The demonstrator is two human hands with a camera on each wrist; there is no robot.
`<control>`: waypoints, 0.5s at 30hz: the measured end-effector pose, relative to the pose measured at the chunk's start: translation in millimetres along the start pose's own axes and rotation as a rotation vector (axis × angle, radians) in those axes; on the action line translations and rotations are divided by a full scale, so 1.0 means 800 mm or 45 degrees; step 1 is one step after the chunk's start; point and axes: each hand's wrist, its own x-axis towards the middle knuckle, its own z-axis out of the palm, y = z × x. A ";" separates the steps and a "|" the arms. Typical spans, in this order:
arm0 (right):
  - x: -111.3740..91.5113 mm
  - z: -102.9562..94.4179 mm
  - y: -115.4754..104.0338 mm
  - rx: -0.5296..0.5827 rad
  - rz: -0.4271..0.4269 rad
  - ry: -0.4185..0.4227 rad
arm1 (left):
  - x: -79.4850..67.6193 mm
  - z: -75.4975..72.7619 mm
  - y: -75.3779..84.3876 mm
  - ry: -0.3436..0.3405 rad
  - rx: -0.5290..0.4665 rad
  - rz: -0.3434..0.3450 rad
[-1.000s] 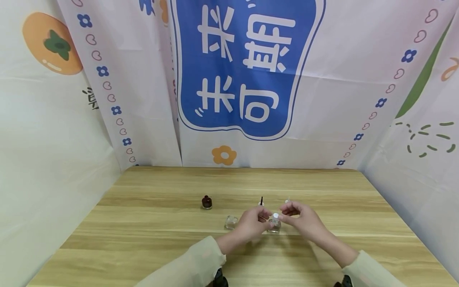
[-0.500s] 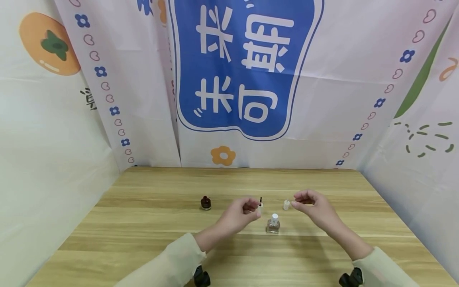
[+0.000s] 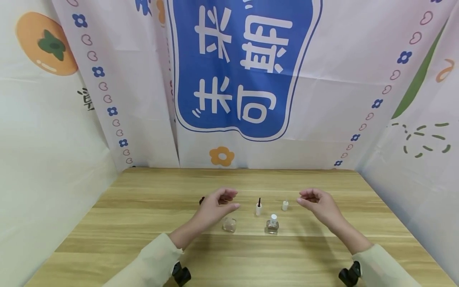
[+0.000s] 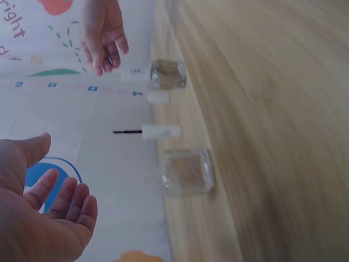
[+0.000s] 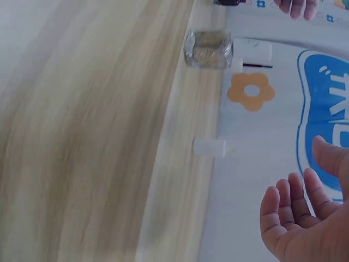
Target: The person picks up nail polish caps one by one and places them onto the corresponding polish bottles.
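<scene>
In the head view, a clear nail polish bottle (image 3: 272, 226) with a white cap on stands between my hands, touched by neither. An uncapped clear bottle (image 3: 229, 225) sits to its left, just in front of my left hand (image 3: 218, 203). Behind them a white brush cap (image 3: 259, 209) stands with its dark brush pointing up. Another white brush cap (image 3: 285, 205) stands beside my right hand (image 3: 319, 205). Both hands hover over the table with loosely bent fingers, holding nothing, as the left wrist and right wrist views also show. The left hand mostly hides a dark nail polish bottle (image 3: 202, 200).
The wooden table (image 3: 143, 247) ends at a printed cloth backdrop (image 3: 154, 131), with cloth walls on both sides. Small black wrist cameras are strapped near both sleeves (image 3: 150, 255).
Both hands have drawn away from the capped bottle, the left one leftward past the uncapped bottle, the right one to the right. The bottles and brush caps keep their places.
</scene>
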 end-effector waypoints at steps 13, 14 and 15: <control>0.021 0.014 0.026 -0.061 0.024 -0.016 | -0.014 -0.013 -0.033 -0.157 0.004 -0.029; 0.023 0.016 0.027 -0.076 0.017 -0.018 | -0.015 -0.013 -0.035 -0.167 0.013 -0.030; 0.025 0.018 0.027 -0.088 0.012 -0.018 | -0.015 -0.014 -0.038 -0.174 0.017 -0.035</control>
